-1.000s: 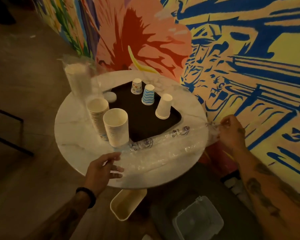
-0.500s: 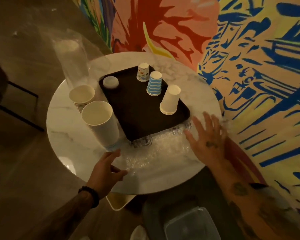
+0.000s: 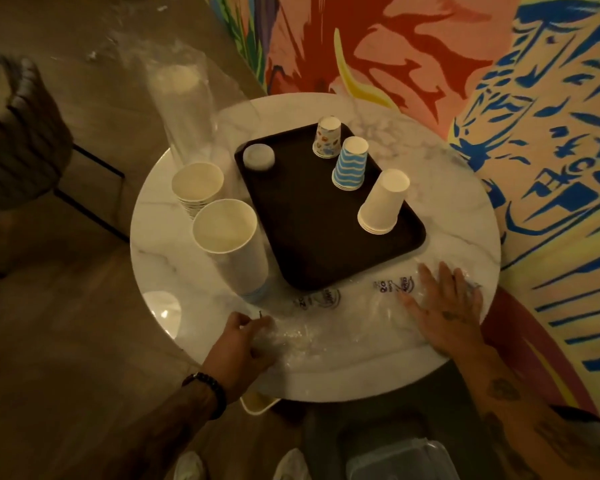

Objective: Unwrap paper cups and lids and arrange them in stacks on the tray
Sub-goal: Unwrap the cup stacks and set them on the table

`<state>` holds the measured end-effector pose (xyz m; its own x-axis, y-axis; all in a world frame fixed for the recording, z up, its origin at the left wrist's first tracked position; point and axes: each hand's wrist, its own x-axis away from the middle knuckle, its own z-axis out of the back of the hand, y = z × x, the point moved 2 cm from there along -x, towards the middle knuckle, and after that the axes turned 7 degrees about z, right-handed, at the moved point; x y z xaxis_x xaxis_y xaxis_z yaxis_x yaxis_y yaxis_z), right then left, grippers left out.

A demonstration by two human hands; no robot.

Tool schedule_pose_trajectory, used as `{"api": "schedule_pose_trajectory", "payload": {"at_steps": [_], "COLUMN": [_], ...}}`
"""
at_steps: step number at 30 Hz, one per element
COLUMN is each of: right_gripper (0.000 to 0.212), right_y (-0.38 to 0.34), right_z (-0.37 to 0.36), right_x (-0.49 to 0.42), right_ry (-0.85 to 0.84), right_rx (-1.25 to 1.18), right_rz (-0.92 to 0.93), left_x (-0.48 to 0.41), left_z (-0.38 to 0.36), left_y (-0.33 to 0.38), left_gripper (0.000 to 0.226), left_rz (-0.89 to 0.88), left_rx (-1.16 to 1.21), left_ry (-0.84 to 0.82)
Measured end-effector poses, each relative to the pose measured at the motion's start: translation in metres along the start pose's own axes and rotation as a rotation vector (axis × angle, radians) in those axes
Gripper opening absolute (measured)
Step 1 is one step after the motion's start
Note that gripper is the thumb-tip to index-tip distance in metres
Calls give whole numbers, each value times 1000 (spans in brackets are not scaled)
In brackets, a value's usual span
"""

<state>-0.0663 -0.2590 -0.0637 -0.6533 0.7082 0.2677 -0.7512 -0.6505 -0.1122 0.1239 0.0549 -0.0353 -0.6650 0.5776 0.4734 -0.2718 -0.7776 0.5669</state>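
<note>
At 7 o'clock on the tabletop [image 3: 465,188] the crumpled end of a plastic wrapper [image 3: 343,317] is gripped by the left hand [image 3: 243,344], fingers curled round it. At 5 o'clock the wrapper's other end is pressed flat by the right hand [image 3: 444,306], fingers straight and spread. The wrapper lies flattened and appears emptied.

Farther in, on the central tray [image 3: 309,247], upturned stacks are already set: white cups [image 3: 381,202], blue-striped cups [image 3: 350,164], patterned cups [image 3: 327,137], and lids [image 3: 258,157] at 11 o'clock. Off the tray at 9 o'clock, a nearer upright stack [image 3: 229,237] and a farther upright stack [image 3: 197,183] are left to be placed, and a tall sleeve of cups [image 3: 184,98] at 10 o'clock is not yet unwrapped. The task is judged about half done.

Half a second earlier the left hand was open and reaching and the right hand was raised above the wrapper; now both are set on it.
</note>
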Motion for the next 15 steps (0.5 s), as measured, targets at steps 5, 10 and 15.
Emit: {"api": "schedule_pose_trajectory", "payload": {"at_steps": [5, 10, 15], "right_gripper": [74, 68, 58], "right_y": [-3, -24, -57], "right_z": [24, 53, 70], "right_x": [5, 16, 40], "right_ry": [151, 279, 387], "right_rx": [-53, -111, -291], "right_rz": [-46, -55, 16], "left_x": [1, 0, 9], "left_z": [12, 29, 41], "left_y": [-5, -9, -17], "left_gripper": [66, 85, 86], "left_rz": [22, 22, 4], "left_rx": [6, 72, 165], "left_ry": [10, -10, -8]}}
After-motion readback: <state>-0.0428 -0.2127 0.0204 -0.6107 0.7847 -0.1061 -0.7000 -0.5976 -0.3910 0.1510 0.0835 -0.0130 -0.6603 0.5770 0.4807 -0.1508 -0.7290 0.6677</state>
